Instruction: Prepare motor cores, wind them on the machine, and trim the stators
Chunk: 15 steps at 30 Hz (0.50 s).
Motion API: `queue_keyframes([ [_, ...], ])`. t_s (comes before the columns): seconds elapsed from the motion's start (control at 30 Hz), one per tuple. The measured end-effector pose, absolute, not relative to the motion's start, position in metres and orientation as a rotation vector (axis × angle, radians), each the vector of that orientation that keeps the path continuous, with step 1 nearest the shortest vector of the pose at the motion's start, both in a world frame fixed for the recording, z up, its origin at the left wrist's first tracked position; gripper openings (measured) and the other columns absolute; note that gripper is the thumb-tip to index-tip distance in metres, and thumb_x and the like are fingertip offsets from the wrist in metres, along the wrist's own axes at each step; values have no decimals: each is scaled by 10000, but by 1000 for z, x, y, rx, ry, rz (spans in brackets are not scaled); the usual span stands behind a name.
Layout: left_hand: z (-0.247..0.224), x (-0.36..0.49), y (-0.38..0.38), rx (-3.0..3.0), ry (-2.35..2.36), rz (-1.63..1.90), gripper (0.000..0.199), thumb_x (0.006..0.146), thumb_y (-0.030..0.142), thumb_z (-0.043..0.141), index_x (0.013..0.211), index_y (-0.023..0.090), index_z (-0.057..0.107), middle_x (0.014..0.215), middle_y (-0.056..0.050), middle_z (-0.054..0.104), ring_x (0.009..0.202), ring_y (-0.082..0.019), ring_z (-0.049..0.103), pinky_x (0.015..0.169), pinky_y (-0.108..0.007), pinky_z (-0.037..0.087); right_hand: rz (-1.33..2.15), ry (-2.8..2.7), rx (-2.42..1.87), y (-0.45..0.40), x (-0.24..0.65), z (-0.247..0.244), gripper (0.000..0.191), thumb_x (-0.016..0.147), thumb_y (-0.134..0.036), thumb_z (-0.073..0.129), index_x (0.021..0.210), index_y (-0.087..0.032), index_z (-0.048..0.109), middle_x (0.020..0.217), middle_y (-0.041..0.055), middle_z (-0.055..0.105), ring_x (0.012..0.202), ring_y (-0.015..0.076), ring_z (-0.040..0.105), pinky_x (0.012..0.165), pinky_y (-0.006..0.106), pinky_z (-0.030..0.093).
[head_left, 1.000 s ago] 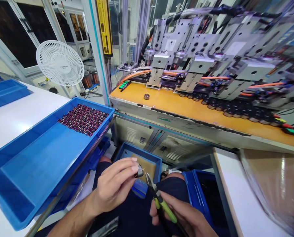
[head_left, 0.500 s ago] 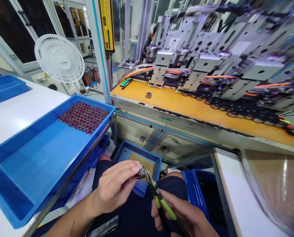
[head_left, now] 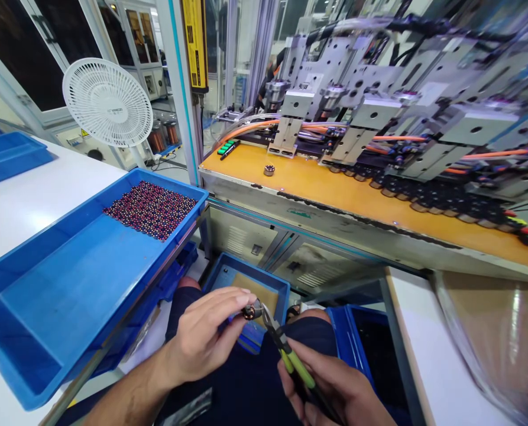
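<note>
Between thumb and fingers, my left hand (head_left: 208, 337) holds a small round copper-wound motor part (head_left: 251, 310) above my lap. My right hand (head_left: 323, 381) is wrapped round the green-and-black handles of a pair of cutting pliers (head_left: 285, 346). The plier jaws point up and left, right at the side of the part; whether they grip anything there is too small to tell. Beneath both hands is a blue tray (head_left: 282, 290) with a brown sheet in it.
At left, a large blue tray (head_left: 37, 337) holds many small dark and red parts (head_left: 151, 210). Ahead, a yellow bench top (head_left: 308, 177) carries one round part (head_left: 269, 170) and a row of dark round parts (head_left: 441, 198) below machine fixtures. A white fan (head_left: 108, 103) stands behind.
The part in my left hand has turned slightly, showing more of its copper side. The plier jaws look closer together, and my right hand has shifted slightly right.
</note>
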State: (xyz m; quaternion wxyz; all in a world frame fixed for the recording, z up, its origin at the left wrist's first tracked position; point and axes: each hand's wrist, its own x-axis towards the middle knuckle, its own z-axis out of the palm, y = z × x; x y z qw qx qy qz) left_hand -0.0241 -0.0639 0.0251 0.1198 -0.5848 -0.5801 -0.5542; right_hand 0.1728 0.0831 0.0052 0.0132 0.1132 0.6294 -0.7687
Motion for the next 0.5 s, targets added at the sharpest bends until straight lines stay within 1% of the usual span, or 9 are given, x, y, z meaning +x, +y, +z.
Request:
queue_keyframes([
  [0.07, 25, -24, -64, -1694, -1718, -1605, 533, 768, -65, 664, 1262, 95, 547, 1024, -146, 747, 1016, -188, 707, 930, -303, 588, -2358, 2021, 419, 84, 173, 2, 509, 891, -396, 671, 1380, -381, 532, 979, 60, 649, 770, 156, 622, 708, 286, 542],
  [0.17, 26, -24, -65, -1654, -1751, -1597, 503, 769, -50, 672, 1239, 104, 578, 1008, -137, 749, 989, -179, 712, 917, -274, 582, -2302, 2081, 536, 87, 167, 4, 538, 882, -419, 666, 1389, -286, 544, 996, 88, 658, 805, 181, 643, 767, 317, 556],
  [0.27, 22, -24, -66, -1581, -1821, -1741, 460, 763, -36, 687, 1182, 149, 647, 1016, -114, 745, 962, -170, 710, 880, -254, 578, -2159, 2268, 522, 90, 159, 9, 494, 880, -407, 659, 1340, -239, 594, 971, 96, 679, 838, 205, 674, 807, 315, 566],
  [0.33, 15, -24, -65, -1435, -1919, -2051, 353, 762, 14, 716, 1070, 188, 716, 1023, -90, 736, 950, -166, 705, 834, -241, 578, -1917, 2546, 439, 97, 151, 14, 421, 883, -368, 641, 1279, -224, 645, 947, 100, 699, 860, 223, 695, 828, 316, 573],
  [0.4, 5, -26, -63, -1169, -1982, -2542, 235, 741, 104, 772, 954, 202, 753, 1012, -72, 733, 908, -158, 707, 781, -228, 577, -1548, 2920, 352, 114, 137, 24, 401, 884, -326, 607, 1269, -225, 656, 1030, 111, 715, 954, 254, 698, 889, 351, 562],
  [0.43, 0, -27, -62, -1003, -1982, -2800, 219, 713, 152, 808, 921, 198, 758, 990, -67, 738, 873, -150, 708, 756, -219, 573, -1343, 3111, 315, 127, 127, 31, 420, 882, -306, 581, 1290, -227, 641, 1107, 113, 706, 1024, 269, 682, 927, 372, 547],
  [0.5, -9, -28, -61, -698, -1936, -3202, 293, 632, 216, 876, 897, 181, 755, 904, -57, 750, 779, -126, 704, 704, -195, 556, -927, 3447, 269, 164, 98, 50, 490, 859, -272, 537, 1342, -213, 594, 1232, 107, 665, 1153, 283, 625, 985, 393, 511],
])
